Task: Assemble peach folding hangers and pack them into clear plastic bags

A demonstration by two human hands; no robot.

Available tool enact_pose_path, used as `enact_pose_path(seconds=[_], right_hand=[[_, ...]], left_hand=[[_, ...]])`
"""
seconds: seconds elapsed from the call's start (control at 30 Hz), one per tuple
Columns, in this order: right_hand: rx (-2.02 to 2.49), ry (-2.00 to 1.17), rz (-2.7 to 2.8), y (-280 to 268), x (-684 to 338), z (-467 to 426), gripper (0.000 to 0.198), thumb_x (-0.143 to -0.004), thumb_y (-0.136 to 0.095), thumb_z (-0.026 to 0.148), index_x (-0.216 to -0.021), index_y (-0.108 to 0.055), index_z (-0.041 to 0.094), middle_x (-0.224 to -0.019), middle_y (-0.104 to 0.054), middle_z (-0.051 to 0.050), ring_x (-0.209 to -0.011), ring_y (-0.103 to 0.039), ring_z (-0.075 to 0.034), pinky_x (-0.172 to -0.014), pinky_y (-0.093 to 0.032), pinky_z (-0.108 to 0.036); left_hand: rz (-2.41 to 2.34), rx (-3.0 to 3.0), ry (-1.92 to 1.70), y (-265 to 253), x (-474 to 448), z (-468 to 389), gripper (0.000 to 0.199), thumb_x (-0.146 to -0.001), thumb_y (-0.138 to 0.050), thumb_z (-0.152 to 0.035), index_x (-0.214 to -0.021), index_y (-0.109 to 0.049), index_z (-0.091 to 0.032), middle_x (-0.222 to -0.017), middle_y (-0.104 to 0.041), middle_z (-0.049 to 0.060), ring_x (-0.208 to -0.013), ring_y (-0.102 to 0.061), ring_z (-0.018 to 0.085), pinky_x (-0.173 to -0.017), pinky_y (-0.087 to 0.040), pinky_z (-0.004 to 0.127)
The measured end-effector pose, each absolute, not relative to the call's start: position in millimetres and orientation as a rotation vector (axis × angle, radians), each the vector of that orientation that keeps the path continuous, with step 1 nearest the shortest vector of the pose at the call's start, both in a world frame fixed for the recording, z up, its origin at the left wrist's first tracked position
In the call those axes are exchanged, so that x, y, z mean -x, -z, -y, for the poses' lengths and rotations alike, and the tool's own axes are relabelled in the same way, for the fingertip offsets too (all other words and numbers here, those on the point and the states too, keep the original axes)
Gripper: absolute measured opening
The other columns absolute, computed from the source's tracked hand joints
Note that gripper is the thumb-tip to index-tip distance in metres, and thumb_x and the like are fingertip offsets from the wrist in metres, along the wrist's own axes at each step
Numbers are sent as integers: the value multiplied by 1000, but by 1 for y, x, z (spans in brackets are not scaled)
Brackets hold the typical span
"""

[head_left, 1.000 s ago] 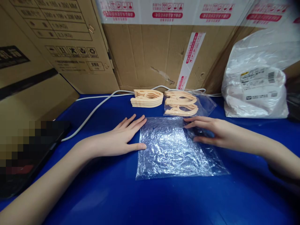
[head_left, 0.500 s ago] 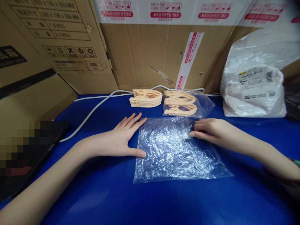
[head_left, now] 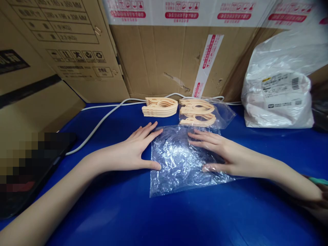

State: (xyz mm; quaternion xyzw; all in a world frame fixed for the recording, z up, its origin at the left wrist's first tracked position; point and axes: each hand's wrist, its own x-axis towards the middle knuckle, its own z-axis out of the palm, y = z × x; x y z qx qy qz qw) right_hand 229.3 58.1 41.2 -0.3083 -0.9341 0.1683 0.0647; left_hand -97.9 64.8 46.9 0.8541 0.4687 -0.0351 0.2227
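A crinkled clear plastic bag (head_left: 176, 164) lies flat on the blue table in front of me. My left hand (head_left: 137, 148) is open, its thumb and index fingertip resting on the bag's left edge. Over the bag's right part, my right hand (head_left: 217, 150) is spread with its fingers pointing left; it hides some of the plastic beneath. Just behind the bag, flat cream-coloured curved pieces, which look like folding hangers (head_left: 197, 119), lie inside another clear bag. To their left sits a neat stack of the same cream pieces (head_left: 160, 107), unwrapped.
Cardboard boxes (head_left: 159, 61) wall off the back and left. A white plastic sack with a label (head_left: 278, 99) stands at the back right. A white cable (head_left: 99, 126) runs along the back to a dark, partly pixelated object (head_left: 55, 157) at left.
My right hand has gone from bent fingers at the bag's upper right to spread fingers farther left over it. The bag's right side has shifted and creased. My left hand has barely moved.
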Motion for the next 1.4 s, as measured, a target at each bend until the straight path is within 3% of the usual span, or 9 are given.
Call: enact_pose_path(seconds=[0.13, 0.4, 0.83, 1.2, 1.4], right_hand=[[967, -474, 2887, -45, -228, -55, 78, -88, -56, 64, -152, -39, 23, -163, -20, -11, -149, -21, -34, -116, -26, -58], [830, -436, 2952, -36, -211, -42, 77, -93, -50, 60, -156, -30, 22, -163, -11, -14, -150, -11, -34, -117, -17, -62], [842, -298, 2866, -30, -211, -39, 97, -87, -58, 64, -160, -8, 24, -164, -5, -16, -149, -16, -36, -115, -26, -60], [862, -321, 2870, -34, -209, -36, 90, -90, -55, 60, -160, -13, 22, -165, 1, -17, -150, -7, -35, -116, -24, -59], [858, -344, 2865, -36, -208, -35, 86, -89, -57, 59, -158, -21, 25, -164, 2, -14, -150, -9, -38, -115, -24, -61]], left_hand=[[-1260, -2372, 70, -48, 98, -64, 103, -77, -57, -78, -158, -14, -30, -165, 6, 8, -150, 3, 40, -120, -14, 59], [-1144, -2405, 107, -47, 89, -63, 121, -69, -61, -81, -159, -7, -20, -164, 4, 12, -150, 6, 35, -122, -9, 55], [-1131, -2397, 25, -53, 85, -61, 123, -68, -64, -80, -159, -6, -22, -164, -2, 12, -150, 0, 37, -122, -11, 57], [-1171, -2351, -13, -52, 80, -54, 122, -65, -64, -83, -159, -11, -26, -164, -10, 9, -150, -3, 41, -120, -18, 60], [-1164, -2464, -137, -46, 77, -56, 103, -77, -54, -81, -157, -23, -23, -161, -28, 8, -150, -21, 32, -125, -9, 52]])
